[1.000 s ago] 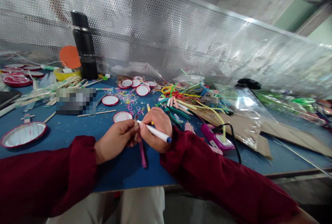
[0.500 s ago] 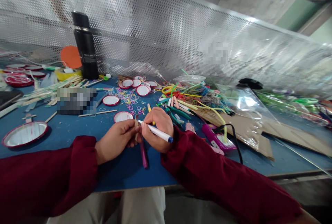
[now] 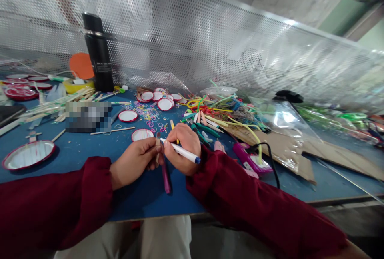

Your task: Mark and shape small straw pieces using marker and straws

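My left hand [image 3: 130,162] is closed, pinching a small flat wooden stick [image 3: 158,142] with a brown upper end. My right hand [image 3: 185,139] grips a white marker [image 3: 185,153] with a blue end, its other end touching or very near the stick. Just below the fingers a purple pen-like thing [image 3: 166,181] slants toward the table edge; its upper part is hidden, so I cannot tell whether it is held. A white, red-rimmed lid [image 3: 143,134] lies behind my left fingers.
Small coloured rubber bands [image 3: 153,119] are scattered ahead, near several lids [image 3: 165,104]. A black bottle [image 3: 100,59] stands at the back left. To the right are tangled cords [image 3: 234,109], a purple power strip [image 3: 250,161] and cardboard [image 3: 280,149]. Wooden sticks [image 3: 79,96] lie left.
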`<state>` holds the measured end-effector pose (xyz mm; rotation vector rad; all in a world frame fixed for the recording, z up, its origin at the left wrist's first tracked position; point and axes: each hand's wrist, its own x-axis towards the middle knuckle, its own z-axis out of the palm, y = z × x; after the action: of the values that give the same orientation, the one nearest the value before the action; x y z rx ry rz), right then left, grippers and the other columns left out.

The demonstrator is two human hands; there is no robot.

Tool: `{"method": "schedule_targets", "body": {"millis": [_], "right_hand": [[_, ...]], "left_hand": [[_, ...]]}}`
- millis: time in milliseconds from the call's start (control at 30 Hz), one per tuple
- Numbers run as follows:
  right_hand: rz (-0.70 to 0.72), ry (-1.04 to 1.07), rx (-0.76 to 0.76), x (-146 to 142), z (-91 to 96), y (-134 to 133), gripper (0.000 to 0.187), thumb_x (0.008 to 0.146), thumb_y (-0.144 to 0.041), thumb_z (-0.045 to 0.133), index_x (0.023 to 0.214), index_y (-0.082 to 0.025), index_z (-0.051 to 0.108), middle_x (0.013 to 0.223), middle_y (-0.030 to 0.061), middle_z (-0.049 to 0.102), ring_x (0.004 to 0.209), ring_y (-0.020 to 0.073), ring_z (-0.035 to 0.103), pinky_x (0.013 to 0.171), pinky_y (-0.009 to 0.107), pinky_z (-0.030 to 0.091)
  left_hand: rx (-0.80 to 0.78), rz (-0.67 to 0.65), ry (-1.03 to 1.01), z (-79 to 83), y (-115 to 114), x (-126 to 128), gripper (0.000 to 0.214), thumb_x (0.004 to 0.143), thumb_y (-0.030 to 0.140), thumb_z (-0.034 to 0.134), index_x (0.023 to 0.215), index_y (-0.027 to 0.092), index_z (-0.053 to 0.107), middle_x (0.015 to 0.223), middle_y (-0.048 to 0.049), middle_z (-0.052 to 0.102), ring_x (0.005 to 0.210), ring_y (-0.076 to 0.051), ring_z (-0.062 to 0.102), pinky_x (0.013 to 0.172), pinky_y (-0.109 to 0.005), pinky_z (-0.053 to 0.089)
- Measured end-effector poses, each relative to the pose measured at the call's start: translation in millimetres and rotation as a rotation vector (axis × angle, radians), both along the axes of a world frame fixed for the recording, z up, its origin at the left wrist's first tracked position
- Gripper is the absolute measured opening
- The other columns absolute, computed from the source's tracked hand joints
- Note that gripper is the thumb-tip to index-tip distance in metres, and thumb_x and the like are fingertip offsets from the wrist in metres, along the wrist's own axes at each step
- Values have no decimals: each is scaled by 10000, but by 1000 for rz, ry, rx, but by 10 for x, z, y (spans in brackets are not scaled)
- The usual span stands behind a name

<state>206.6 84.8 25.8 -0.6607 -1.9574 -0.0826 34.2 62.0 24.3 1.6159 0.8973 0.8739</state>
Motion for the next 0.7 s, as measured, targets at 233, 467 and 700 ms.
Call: {"method": "schedule_targets", "body": {"millis": [233,467,700], "right_hand": [[26,-10,2,-6,5,-16,126,831,-227,561,730,-233,487,660,-10,590,656,157,551,718,360,479],[12,14,-14,5,7,-3,163,833,-253,547,690,-237,469,639,-17,568,631,157,532,714,365,480],[16,-13,11,-7,-2,-26,132,831,-212,566,720,-223,495,648,-24,572,645,140,542,730,342,471]], "left_hand": [[1,-7,5,8,1,2,417,873,557,556,704,175,554,620,11,576,511,-95,505,500,-215,442],[-14,-6,7,20,-4,4,409,879,551,553,731,170,558,648,4,596,512,-93,512,500,-218,441],[2,-11,9,11,-2,4,409,881,543,556,707,173,554,617,18,570,506,-89,499,496,-213,435]]}}
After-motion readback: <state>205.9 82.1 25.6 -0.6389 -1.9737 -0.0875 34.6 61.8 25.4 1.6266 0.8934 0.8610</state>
